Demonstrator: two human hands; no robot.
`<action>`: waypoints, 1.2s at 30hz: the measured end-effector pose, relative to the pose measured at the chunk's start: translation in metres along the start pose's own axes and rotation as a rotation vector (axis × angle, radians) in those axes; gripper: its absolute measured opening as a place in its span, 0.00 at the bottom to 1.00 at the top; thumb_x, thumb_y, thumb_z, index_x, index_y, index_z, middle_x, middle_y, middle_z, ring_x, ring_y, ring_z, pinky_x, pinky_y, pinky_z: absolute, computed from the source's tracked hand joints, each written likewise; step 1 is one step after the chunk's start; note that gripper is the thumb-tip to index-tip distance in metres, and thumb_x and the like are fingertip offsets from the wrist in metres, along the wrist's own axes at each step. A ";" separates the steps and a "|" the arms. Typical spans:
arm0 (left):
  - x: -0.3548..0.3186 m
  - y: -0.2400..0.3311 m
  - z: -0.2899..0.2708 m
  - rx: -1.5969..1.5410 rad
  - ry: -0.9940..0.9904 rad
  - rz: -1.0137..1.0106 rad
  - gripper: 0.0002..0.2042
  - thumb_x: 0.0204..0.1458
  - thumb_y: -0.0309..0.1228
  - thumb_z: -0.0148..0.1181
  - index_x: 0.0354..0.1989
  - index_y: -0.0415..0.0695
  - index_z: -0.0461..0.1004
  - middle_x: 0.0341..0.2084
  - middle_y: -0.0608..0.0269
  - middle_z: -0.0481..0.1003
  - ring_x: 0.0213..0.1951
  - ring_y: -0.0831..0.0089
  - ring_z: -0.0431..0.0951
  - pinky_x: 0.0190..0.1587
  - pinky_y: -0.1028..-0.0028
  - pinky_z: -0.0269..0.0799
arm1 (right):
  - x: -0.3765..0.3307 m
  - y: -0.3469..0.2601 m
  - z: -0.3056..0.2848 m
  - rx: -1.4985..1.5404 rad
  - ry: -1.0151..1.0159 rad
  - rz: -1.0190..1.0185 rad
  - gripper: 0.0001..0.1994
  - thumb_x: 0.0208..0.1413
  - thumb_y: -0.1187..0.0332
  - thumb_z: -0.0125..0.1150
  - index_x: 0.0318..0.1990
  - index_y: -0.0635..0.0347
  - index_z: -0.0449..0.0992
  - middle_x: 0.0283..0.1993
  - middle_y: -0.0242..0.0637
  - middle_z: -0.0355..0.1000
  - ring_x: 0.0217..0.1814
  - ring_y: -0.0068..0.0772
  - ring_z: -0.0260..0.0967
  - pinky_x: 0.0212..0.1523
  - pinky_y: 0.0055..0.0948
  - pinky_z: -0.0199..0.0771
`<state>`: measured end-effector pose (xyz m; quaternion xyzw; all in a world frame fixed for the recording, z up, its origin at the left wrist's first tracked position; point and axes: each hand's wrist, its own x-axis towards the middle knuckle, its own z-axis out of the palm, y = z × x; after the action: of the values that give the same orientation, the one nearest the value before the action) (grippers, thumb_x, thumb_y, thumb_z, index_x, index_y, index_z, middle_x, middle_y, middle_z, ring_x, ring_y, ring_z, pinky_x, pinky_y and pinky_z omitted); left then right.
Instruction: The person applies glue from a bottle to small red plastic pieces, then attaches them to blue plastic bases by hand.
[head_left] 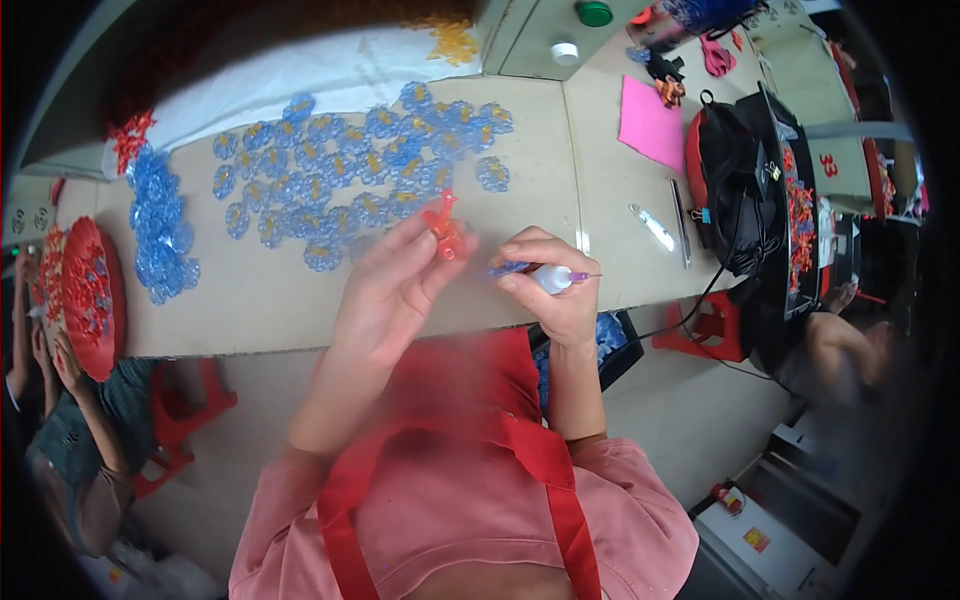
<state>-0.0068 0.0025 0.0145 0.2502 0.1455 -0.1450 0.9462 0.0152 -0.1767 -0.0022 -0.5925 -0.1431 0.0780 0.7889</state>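
Observation:
My left hand (385, 285) is closed, pinching a small translucent red plastic piece (447, 235) with a narrow upright stem. To its right, my right hand (568, 318) is wrapped around a small white squeeze bottle (552, 279) with a purple fine-tipped nozzle. The nozzle points right, away from the red piece. A small blue piece (508, 268) shows at the thumb and fingertips of that hand; its shape is partly hidden. Beyond both hands, many translucent blue flower-shaped pieces (340, 168) with yellow centres lie spread on the pale table (540, 140).
A heap of blue pieces (160, 230) lies at the left, beside a red tray (118, 300) of small parts. Rightward are a pink sheet (650, 125), a pen (681, 225), a black bag (735, 185) and cables. Other people work at both sides.

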 end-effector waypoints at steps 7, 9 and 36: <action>0.006 -0.003 -0.001 0.035 0.031 0.010 0.17 0.52 0.27 0.50 0.50 0.33 0.63 0.39 0.58 0.71 0.43 0.68 0.72 0.48 0.75 0.68 | 0.008 0.003 0.005 -0.299 -0.018 -0.307 0.10 0.34 0.86 0.62 0.27 0.65 0.73 0.33 0.44 0.72 0.31 0.33 0.71 0.32 0.25 0.71; 0.007 -0.004 0.000 0.048 0.044 0.019 0.16 0.52 0.26 0.50 0.49 0.33 0.64 0.39 0.58 0.71 0.43 0.68 0.72 0.48 0.74 0.68 | 0.008 0.005 0.004 -0.285 -0.024 -0.331 0.10 0.33 0.85 0.63 0.27 0.66 0.73 0.32 0.45 0.72 0.31 0.33 0.71 0.31 0.25 0.71; -0.009 -0.018 0.013 0.429 0.011 0.330 0.12 0.51 0.21 0.50 0.44 0.34 0.66 0.38 0.52 0.72 0.41 0.64 0.74 0.47 0.68 0.68 | -0.008 -0.014 0.019 -0.713 0.186 -0.465 0.11 0.33 0.80 0.66 0.29 0.62 0.73 0.27 0.40 0.71 0.26 0.32 0.71 0.25 0.21 0.70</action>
<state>-0.0186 -0.0172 0.0209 0.4662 0.0737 -0.0150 0.8815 0.0011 -0.1655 0.0147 -0.7843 -0.2192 -0.2094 0.5412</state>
